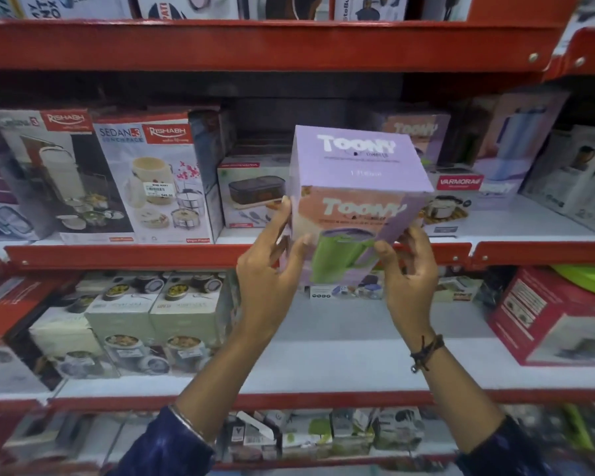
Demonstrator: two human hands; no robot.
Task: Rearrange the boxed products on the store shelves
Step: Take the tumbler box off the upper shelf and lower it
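Note:
A lilac Toony box (356, 187) with a green mug printed on its front is held up in front of the middle shelf (117, 254). My left hand (272, 266) grips its lower left side, thumb on the front. My right hand (406, 269) grips its lower right corner. The box tilts with its top face toward me. A second Toony box (416, 135) stands behind it at the back of the same shelf.
Two Rishabh lunch-pack boxes (158, 180) stand left on the middle shelf, a lunchbox carton (251, 194) and a Varmora box (452, 201) flank the held box. The lower shelf (340, 338) holds green jar boxes (152, 321) at left and a red box (557, 317) at right.

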